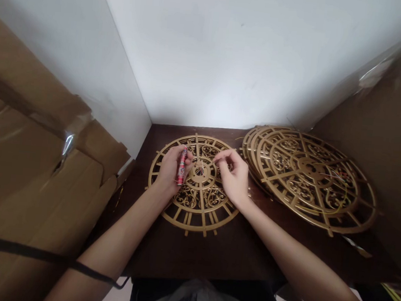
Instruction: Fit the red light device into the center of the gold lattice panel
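A gold openwork clock face (191, 211) with scrollwork and a ring of Roman-numeral bars lies flat on the dark table, beneath both hands. My left hand (169, 167) is closed around a slim red patterned tube (182, 167), held upright over the left half of the clock face. Across the centre from it, my right hand (234, 175) is closed in a pinch of thumb and forefinger. Whatever sits in that pinch is too small to make out. Thin pale strands (200, 169) lie at the hub between the hands.
Several similar gold clock faces (312, 173) are stacked at the right, with thin yellow and red strands on top. Cardboard (37, 153) stands along the left, and a brown box (388, 116) rises at the right. A white wall (231, 54) backs the dark table (204, 259).
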Demonstrator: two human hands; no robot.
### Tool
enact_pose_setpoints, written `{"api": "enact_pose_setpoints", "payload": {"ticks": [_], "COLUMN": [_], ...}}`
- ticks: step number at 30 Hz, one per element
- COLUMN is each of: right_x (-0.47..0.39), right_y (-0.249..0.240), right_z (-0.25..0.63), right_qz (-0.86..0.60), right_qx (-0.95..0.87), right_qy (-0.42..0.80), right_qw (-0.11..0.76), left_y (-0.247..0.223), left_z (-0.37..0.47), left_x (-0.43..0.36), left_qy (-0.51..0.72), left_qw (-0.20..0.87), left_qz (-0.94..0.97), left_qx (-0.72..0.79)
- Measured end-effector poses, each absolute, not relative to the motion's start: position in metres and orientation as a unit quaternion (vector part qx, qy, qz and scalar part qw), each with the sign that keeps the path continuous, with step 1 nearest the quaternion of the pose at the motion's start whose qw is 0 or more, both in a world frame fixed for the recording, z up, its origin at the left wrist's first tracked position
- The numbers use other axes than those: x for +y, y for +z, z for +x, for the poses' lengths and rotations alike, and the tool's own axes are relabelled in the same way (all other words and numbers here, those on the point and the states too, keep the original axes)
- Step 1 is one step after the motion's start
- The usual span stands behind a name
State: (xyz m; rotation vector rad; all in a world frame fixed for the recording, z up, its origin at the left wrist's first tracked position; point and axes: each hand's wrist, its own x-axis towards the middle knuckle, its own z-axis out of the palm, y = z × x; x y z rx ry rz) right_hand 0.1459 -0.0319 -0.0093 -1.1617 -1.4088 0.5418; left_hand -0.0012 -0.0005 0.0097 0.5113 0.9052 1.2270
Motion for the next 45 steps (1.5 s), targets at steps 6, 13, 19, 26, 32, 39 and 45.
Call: {"api": "enact_pose_setpoints", "payload": {"ticks": [6,13,19,26,32,39,45], "right_x": [-0.0308,-0.0314,-0.0310,-0.0291,-0.0272,-0.0276,-0.0269], "right_y": [-0.0106,-0.0160,-0.0161,-0.0116,-0.0092,-0.0093,-0.0082], "right_z": [0.1454,0.1432,0.1432,0.1443,0.1460,0.1467,0.1469], "right_qz": [-0.531,-0.523,-0.501,-0.503,-0.487,-0.491,-0.476], "right_qx": [-0.705,-0.760,-0.774,-0.751,-0.708,-0.620,-0.573], "right_qy": [0.151,0.112,0.128,0.191,0.247,0.359,0.394], "right_qw": [0.445,0.369,0.365,0.384,0.448,0.497,0.538], "left_y": [0.0105,0.0100,0.0060,0.0049,0.0090,0.0084,0.0101], "left_z": [-0.0010,-0.0008,-0.0023,-0.0026,-0.0009,-0.0005,-0.0002], "left_x": [-0.0009,-0.0023,-0.0018,-0.0021,-0.0038,-0.0026,-0.0036], "left_qy": [0.550,0.548,0.547,0.550,0.537,0.552,0.550], "left_qw": [0.698,0.693,0.685,0.686,0.691,0.687,0.685], "left_qz": [0.226,0.244,0.264,0.273,0.283,0.269,0.269], "left_qx": [0.398,0.400,0.402,0.391,0.393,0.389,0.396]}}
